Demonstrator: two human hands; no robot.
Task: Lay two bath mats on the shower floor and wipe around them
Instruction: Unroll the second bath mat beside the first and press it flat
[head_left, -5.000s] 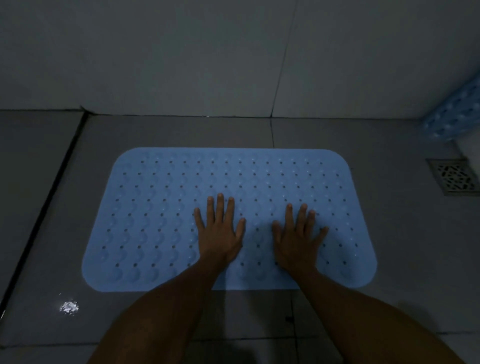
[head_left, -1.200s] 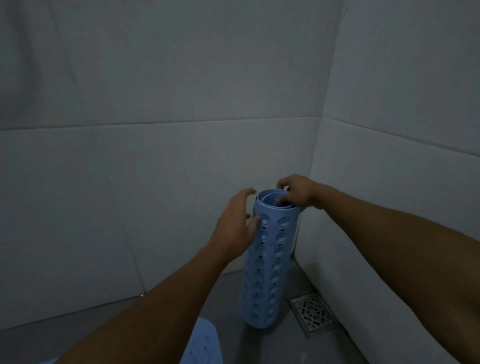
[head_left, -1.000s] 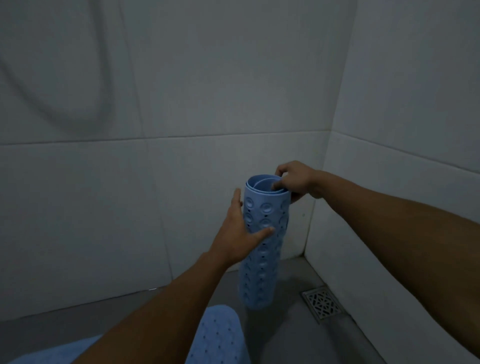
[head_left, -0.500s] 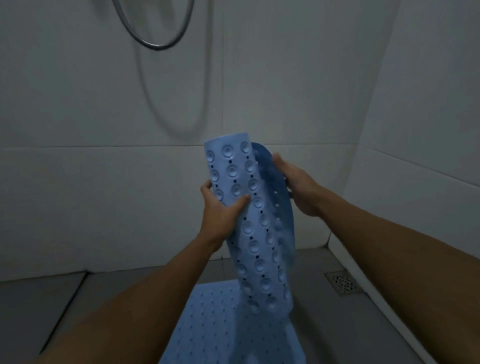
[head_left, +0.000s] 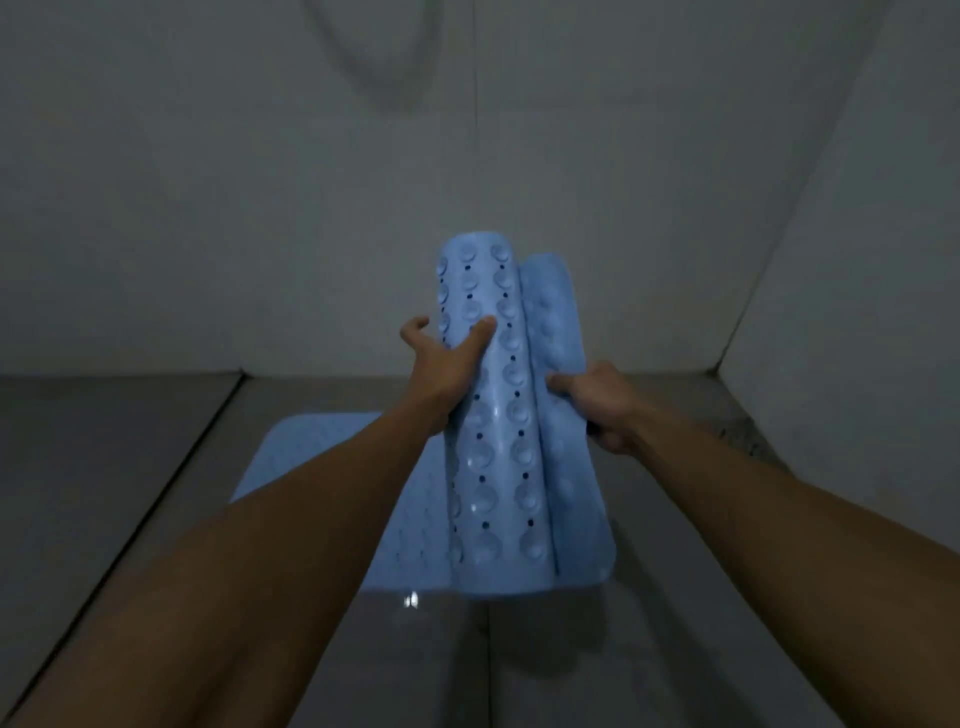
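I hold a rolled blue bath mat (head_left: 504, 426) upright in the air, suction cups facing me, its right flap partly peeled open. My left hand (head_left: 444, 371) grips the rolled part on its left side, thumb across the front. My right hand (head_left: 602, 405) holds the loose flap on the right. Below and behind it, a first blue bath mat (head_left: 332, 467) lies flat on the grey shower floor (head_left: 130, 467), mostly hidden by my left forearm and the held mat.
Pale tiled walls (head_left: 208, 208) stand behind and to the right, meeting in a corner at the right. A dark floor joint (head_left: 171, 488) runs diagonally on the left. A small bright wet glint (head_left: 411, 600) shows on the floor in front of the mats.
I lifted the rolled mat from the corner by the drain, brought it over the flat mat, and it has started unrolling, with the right flap now wider open.
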